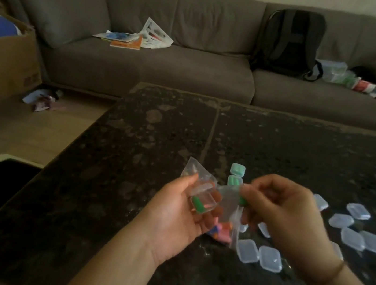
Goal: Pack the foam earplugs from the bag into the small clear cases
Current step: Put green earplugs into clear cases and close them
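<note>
Our left hand [177, 217] cradles an open clear case [202, 200], fingers curled round it, with one green earplug [197, 205] already inside. Our right hand [279, 213] pinches a second green earplug [243, 201] just right of that case, above the clear bag [227, 219] of pink plugs hanging between our hands. We should keep the case level, lay the plug alongside the first, then snap the lid. Filled cases [236, 176] lie beyond the held case, empty cases [260, 255] to its right.

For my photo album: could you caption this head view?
Left hand holds an open clear case containing one green earplug; right hand brings another green earplug.
</note>
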The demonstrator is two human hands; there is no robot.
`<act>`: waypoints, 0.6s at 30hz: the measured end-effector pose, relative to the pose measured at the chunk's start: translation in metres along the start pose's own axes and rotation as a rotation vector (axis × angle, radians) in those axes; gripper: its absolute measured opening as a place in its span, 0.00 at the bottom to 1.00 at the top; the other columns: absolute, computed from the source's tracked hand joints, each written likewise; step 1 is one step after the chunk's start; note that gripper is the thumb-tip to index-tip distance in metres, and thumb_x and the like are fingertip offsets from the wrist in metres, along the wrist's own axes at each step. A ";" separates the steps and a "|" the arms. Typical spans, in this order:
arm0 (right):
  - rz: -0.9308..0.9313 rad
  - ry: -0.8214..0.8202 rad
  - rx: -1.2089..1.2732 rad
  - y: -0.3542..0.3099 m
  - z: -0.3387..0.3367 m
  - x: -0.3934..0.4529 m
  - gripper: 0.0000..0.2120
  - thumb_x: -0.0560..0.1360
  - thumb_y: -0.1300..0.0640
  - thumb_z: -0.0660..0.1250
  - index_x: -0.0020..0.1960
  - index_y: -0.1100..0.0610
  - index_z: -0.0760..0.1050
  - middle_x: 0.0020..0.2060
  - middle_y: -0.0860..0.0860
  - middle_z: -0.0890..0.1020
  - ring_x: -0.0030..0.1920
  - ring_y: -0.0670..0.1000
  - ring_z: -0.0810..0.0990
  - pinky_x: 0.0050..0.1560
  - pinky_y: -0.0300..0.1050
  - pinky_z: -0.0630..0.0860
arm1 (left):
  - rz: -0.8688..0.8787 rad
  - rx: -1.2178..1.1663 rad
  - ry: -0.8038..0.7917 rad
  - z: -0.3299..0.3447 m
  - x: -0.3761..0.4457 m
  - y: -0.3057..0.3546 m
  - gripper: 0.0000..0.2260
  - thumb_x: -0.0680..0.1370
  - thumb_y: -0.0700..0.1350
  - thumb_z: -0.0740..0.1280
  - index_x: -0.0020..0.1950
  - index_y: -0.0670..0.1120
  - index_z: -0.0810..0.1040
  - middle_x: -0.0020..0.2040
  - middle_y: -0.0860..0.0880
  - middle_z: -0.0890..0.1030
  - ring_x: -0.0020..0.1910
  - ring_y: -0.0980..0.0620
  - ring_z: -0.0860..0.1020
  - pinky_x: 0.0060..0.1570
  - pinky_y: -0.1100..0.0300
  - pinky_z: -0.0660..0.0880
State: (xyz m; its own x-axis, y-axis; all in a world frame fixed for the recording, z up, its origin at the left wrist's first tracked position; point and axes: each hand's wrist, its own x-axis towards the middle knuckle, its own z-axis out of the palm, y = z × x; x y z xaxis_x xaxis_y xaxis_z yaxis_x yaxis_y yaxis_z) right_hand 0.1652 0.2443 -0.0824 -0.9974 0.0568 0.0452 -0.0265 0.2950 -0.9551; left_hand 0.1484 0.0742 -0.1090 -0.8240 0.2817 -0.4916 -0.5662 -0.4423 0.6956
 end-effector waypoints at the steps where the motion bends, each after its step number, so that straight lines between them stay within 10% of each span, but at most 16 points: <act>1: -0.036 -0.028 -0.045 -0.001 0.006 -0.003 0.03 0.73 0.58 0.70 0.43 0.58 0.79 0.31 0.53 0.84 0.29 0.50 0.82 0.30 0.37 0.78 | 0.002 0.023 -0.013 0.001 0.000 -0.002 0.19 0.84 0.55 0.58 0.64 0.45 0.81 0.55 0.40 0.86 0.54 0.44 0.85 0.55 0.51 0.81; 8: -0.191 -0.045 -0.410 0.016 0.023 -0.003 0.04 0.69 0.47 0.71 0.41 0.41 0.76 0.36 0.42 0.82 0.39 0.39 0.82 0.42 0.35 0.80 | 0.022 0.072 -0.065 0.001 0.004 -0.009 0.20 0.86 0.52 0.56 0.62 0.43 0.82 0.53 0.41 0.87 0.47 0.49 0.87 0.43 0.56 0.82; 18: -0.377 0.000 -0.636 0.026 0.023 0.002 0.12 0.69 0.34 0.58 0.44 0.38 0.76 0.38 0.33 0.74 0.38 0.38 0.78 0.36 0.35 0.77 | 0.021 0.007 -0.124 -0.001 0.005 -0.011 0.16 0.84 0.46 0.59 0.61 0.40 0.84 0.56 0.38 0.85 0.54 0.44 0.86 0.54 0.52 0.83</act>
State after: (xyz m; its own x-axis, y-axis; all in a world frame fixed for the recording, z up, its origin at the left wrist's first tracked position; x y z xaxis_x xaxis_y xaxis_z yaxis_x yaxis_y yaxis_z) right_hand 0.1612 0.2297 -0.1138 -0.9284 -0.1579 0.3363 -0.3230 0.7904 -0.5205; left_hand 0.1510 0.0799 -0.1196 -0.8319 0.3753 -0.4087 -0.5484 -0.4437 0.7088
